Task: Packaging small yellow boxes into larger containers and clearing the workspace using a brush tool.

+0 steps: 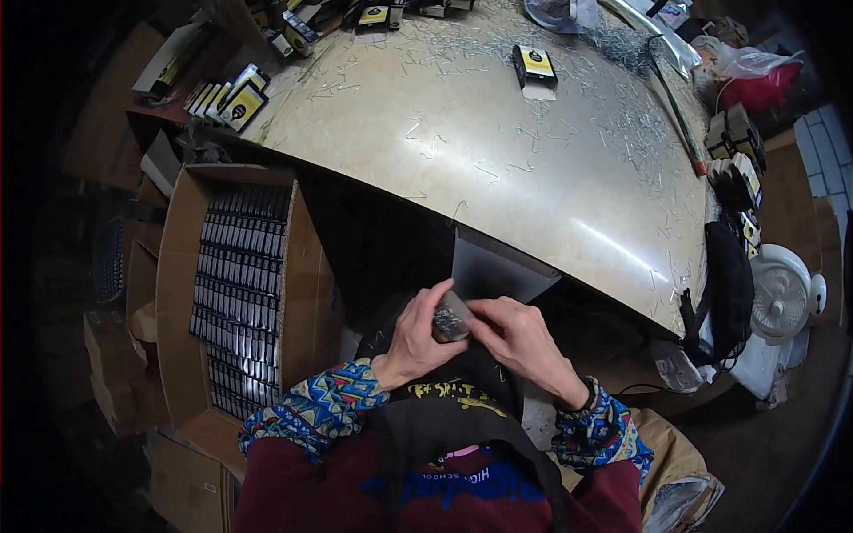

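Observation:
Above my lap, my left hand (414, 333) is wrapped round a small open box (458, 305), its thumb along the upper side. Thin silvery metal pieces (450, 325) show inside the box. My right hand (526, 345) is closed, with its thumb and fingertips pinched at the box's right edge. Whether those fingertips grip a flap or only the rim is hard to tell. Beyond my hands, many bent wire hooks (487, 171) lie scattered over the pale tabletop (373, 133).
At my left stands a cardboard carton (306, 266) with rows of small dark boxes (240, 284). One black-and-yellow box (535, 69) lies on the table, its flap raised toward me. More such boxes (233, 98) line the far left. A white fan (782, 293) stands right.

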A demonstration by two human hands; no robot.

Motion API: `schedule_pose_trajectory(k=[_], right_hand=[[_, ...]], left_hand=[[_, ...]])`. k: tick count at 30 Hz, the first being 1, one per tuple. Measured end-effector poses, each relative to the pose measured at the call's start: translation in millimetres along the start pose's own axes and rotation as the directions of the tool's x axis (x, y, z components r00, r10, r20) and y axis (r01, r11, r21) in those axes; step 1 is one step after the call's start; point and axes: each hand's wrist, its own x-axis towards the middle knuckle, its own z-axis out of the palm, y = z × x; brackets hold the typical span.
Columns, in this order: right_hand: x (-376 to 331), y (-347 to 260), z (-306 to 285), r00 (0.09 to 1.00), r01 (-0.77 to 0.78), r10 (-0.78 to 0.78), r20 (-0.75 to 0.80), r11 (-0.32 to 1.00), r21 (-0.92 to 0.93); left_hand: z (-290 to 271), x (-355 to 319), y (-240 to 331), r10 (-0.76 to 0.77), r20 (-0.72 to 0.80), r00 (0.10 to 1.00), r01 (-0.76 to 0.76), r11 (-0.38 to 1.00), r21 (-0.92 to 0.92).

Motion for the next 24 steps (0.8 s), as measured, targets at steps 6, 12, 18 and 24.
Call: schedule_pose_trajectory(k=[6,12,18,24], right_hand=[[13.3,0.7,-22.1,0.959,-0.152,0.156,-0.236,0.988,0.032],[17.9,8.2,-17.7,0.939,0.025,0.052,-0.340,0.975,0.220],[27.9,2.9,5.8,0.843,0.145,-0.139,-0.519,0.989,-0.028],[4.7,20.9,-4.5,0.754,0.330,-0.409,-0.514,0.913,-0.241]], left_hand=[[-6.0,27.8,19.4,0.138,-0.014,0.990,-0.133,0.973,0.190],[-2.0,36.7,27.4,-0.093,-0.079,0.992,0.095,0.995,0.017],[4.9,41.2,35.4,0.124,-0.116,0.986,-0.102,0.978,0.180],[-7.3,45.0,34.5,-0.221,-0.051,0.974,0.210,0.964,-0.163]])
